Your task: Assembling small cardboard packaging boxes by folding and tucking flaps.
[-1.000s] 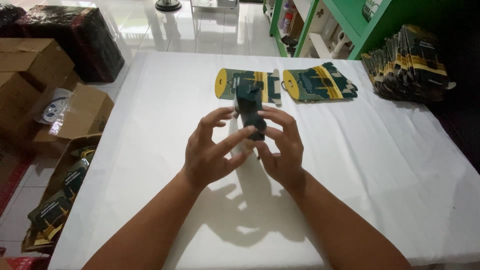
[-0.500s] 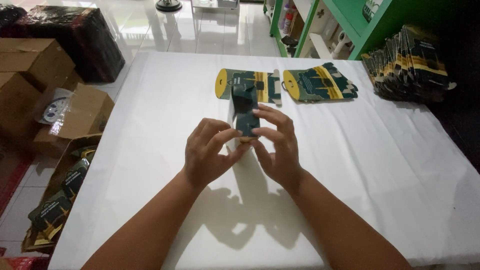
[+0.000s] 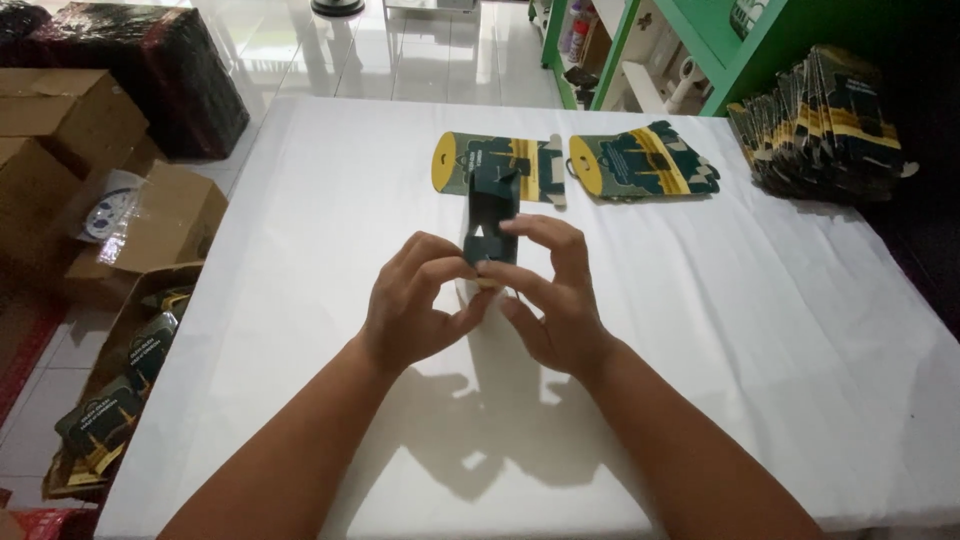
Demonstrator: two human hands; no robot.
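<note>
A small dark green cardboard box, partly folded, stands upright above the table, flaps open.

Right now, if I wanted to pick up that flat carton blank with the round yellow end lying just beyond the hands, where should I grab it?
Probably by the long near edge of the flat carton blank, coming from the person's side of the white table. It lies flat, so fingers would need to slide under an edge. The half-folded carton between the left hand and right hand partly covers its middle.

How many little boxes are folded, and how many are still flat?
Folded ones fill the carton on the floor. Both hands, left hand and right hand, hold one small dark box, half folded. Two flat cutouts and a stack of flat cutouts wait on the table.
</note>
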